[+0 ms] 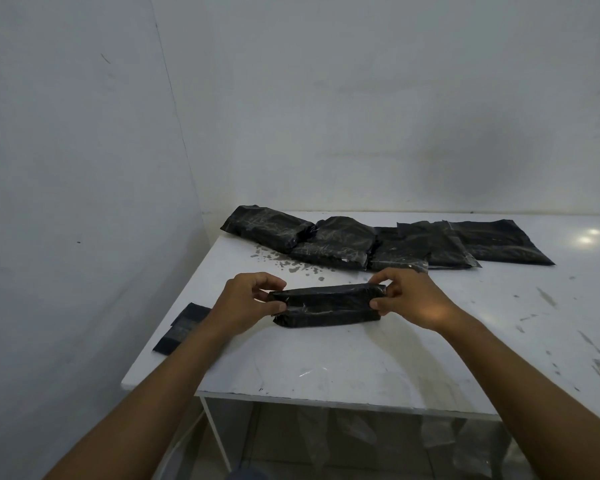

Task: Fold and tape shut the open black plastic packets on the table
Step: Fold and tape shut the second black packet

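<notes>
A folded black plastic packet (326, 304) lies across the middle of the white table (326, 368), long side left to right. My left hand (246, 303) pinches its left end between thumb and fingers. My right hand (412, 297) pinches its right end the same way. Clear tape glints along the packet's top fold. Behind it, near the wall, lies a row of several black packets: folded ones at the left (269, 227) and middle (336, 242), flat ones at the right (499, 242).
A dark flat piece (182, 329) hangs over the table's left edge. The wall corner stands close on the left. Paint chips and stains mark the tabletop. Under the table I see a white frame leg (218, 434).
</notes>
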